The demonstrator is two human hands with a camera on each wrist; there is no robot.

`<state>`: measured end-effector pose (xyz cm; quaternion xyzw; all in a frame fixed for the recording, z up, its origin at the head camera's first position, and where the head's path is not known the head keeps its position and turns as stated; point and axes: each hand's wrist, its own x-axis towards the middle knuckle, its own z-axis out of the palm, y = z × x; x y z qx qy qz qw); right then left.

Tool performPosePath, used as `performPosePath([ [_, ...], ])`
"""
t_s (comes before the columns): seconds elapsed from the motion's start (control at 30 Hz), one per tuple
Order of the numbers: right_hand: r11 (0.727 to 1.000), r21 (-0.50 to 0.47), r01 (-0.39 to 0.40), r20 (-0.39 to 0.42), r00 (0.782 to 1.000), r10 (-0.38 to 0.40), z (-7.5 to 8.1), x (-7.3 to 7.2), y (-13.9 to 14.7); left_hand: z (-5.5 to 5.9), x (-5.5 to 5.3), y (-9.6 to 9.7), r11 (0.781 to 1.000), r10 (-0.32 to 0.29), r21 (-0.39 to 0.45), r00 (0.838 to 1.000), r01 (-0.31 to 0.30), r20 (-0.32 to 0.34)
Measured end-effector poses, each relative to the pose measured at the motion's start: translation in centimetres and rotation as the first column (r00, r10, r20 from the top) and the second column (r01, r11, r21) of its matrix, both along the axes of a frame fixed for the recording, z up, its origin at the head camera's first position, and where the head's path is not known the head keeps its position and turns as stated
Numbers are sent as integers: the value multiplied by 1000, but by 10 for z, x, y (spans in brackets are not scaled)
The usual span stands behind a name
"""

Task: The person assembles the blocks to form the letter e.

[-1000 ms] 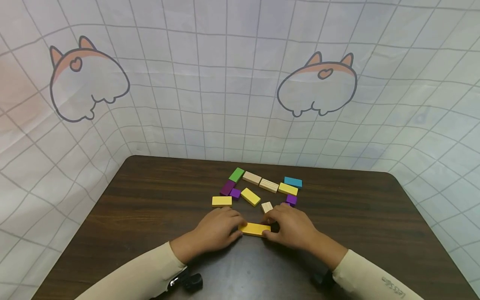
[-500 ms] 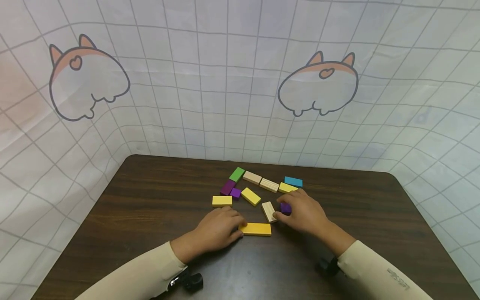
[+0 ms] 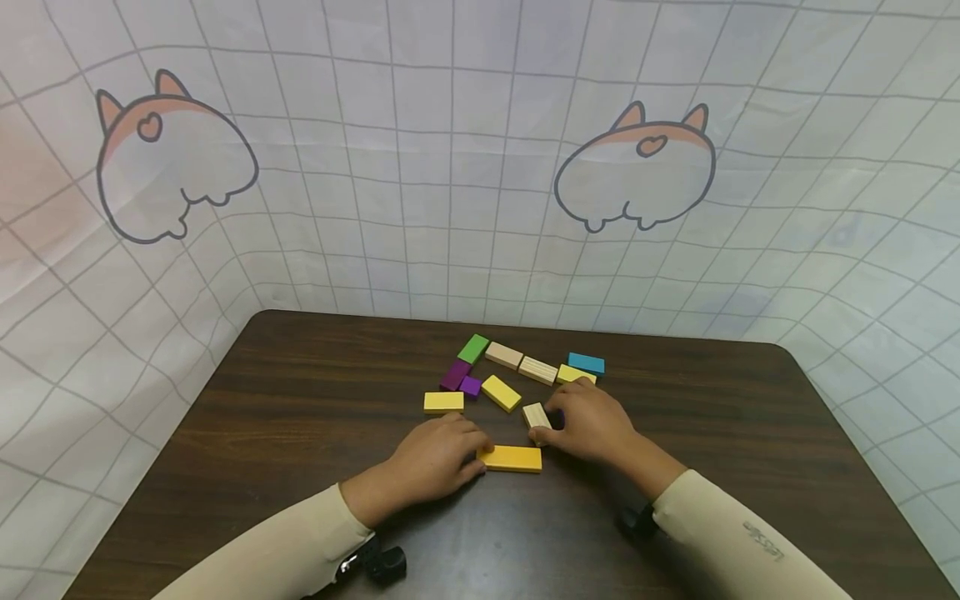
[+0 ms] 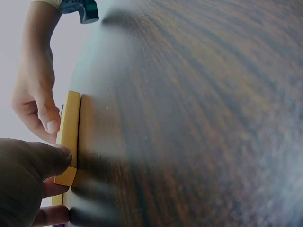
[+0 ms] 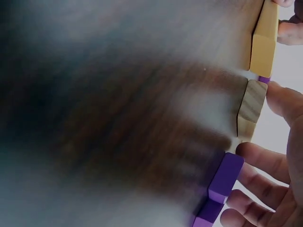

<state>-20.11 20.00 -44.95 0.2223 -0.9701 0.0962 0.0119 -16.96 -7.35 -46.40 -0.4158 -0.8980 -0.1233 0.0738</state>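
Our long yellow block (image 3: 513, 458) lies flat on the dark surface (image 3: 315, 417), nearest to us of all the blocks. The left hand (image 3: 435, 458) has its thumb and fingers pinched on the left end. The right hand (image 3: 596, 421) has its thumb and first finger curled round the plain wood block (image 3: 536, 419), one at each end. We can't tell how hard they squeeze.

We think both blocks are light, hard wood. They won't bend or squash, and a little bump shouldn't break them. The yellow one looks smooth and shiny, so it may slide or spin if we push just one end. It should be best to hold it by its two long sides, close to the middle. The plain one looks short enough to pinch end to end, but our other fingers could knock the purple block (image 5: 226, 177) beside them.

Some parts we can't see well. From the head, the right hand hides nearly all the purple. It also covers a bit of the far yellow block (image 3: 576, 375). The left fingers hide one end of our long block. We can't tell if the long block and the plain one touch at the corner. In the right wrist view, a second purple block (image 5: 210, 210) is cut off at the bottom. The writing on the sleeve (image 3: 750, 533) is too blurry to read.
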Motion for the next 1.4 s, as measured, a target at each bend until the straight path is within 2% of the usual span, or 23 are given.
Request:
performPosePath([
  [0.2, 999, 25, 23, 5, 1000, -23, 0, -2, -5, 1, 1, 0, 1000, 17, -15, 1000, -16, 20],
  [0.73, 999, 12, 47, -35, 998, -46, -4, -3, -12, 0, 0, 0, 1000, 7, 0, 1000, -7, 1],
  [1.17, 996, -34, -76, -64, 995, 74, -4, -2, -12, 0, 1, -1, 1000, 13, -2, 1000, -13, 2],
  [1.4, 994, -82, -78, -85, 994, 71, 2, 3, -5, -2, 1, 0, 1000, 12, 7, 1000, -12, -3],
])
